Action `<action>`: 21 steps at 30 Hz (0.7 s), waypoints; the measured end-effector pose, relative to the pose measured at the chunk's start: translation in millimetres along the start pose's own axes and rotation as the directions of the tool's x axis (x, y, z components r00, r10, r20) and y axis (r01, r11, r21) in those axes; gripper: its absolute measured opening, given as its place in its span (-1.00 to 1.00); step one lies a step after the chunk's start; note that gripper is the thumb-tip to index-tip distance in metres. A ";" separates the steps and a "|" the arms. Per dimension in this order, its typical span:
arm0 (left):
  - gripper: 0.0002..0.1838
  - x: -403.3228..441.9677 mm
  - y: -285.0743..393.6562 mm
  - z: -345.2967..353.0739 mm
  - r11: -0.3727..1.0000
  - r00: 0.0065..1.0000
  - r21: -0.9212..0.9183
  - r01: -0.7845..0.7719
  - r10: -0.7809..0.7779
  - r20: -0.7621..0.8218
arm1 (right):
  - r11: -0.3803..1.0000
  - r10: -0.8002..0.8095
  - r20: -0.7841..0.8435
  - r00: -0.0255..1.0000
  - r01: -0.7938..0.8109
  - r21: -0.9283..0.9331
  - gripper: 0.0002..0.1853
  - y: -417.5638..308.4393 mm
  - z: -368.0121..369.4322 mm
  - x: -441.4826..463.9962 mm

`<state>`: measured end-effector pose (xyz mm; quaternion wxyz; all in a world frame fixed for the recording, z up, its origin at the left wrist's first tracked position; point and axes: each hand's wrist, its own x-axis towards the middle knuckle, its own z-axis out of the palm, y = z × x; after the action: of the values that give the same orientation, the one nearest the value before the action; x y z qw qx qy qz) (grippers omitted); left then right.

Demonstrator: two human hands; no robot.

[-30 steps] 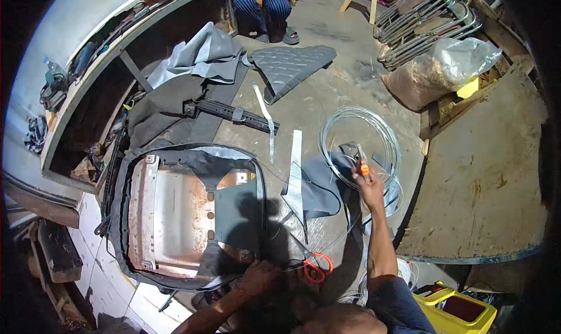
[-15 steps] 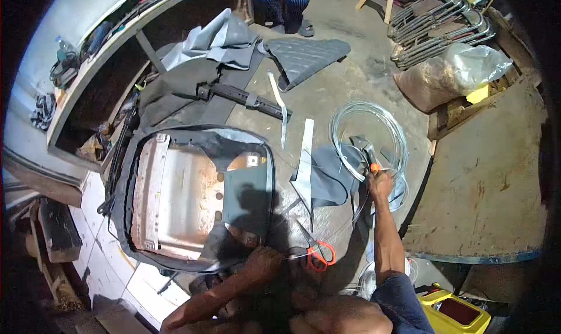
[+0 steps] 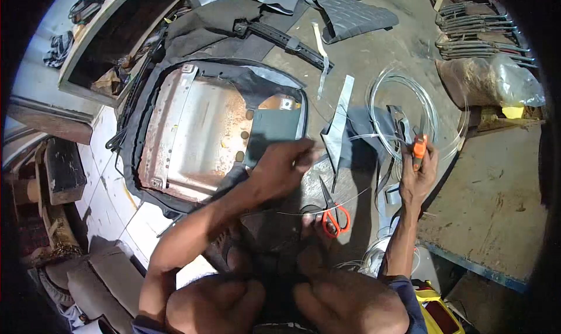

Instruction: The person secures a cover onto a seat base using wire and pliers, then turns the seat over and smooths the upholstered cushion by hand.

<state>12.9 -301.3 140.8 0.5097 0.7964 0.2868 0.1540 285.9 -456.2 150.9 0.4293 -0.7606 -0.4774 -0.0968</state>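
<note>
My right hand [image 3: 419,173] is closed around an orange-handled tool [image 3: 419,147], at the near right side of a coil of thin wire [image 3: 429,109]. My left hand [image 3: 285,163] is raised over the near right corner of a seat frame [image 3: 201,129] with dark fabric around its rim; its fingers are bent together, and anything between them is too small to tell. Scissors with orange-red handles [image 3: 336,219] lie on the floor between my hands, near my foot. A loose wire piece [image 3: 327,210] crosses them. Grey fabric strips [image 3: 337,136] lie left of the coil.
A black metal rail [image 3: 286,42] and a quilted grey piece [image 3: 356,16] lie beyond the frame. At right are a plastic sack [image 3: 488,80], metal frames [image 3: 479,33] and a wooden board [image 3: 485,199]. A yellow container [image 3: 435,316] stands at the lower right.
My left hand has lifted from the frame's near edge and moved forward and right. My right hand has risen with the tool beside the coil. The view has shifted downward and left.
</note>
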 end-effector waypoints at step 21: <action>-0.85 7.7 85.4 -48.2 0.665 0.649 0.441 -0.603 0.730 -0.213 | 0.984 0.171 0.200 0.965 -0.177 0.013 -0.60 -52.2 53.7 -14.4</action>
<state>18.7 -288.7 238.2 0.2093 0.8742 0.0812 0.4306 222.0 -416.3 139.2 0.3982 -0.7986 -0.4506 0.0250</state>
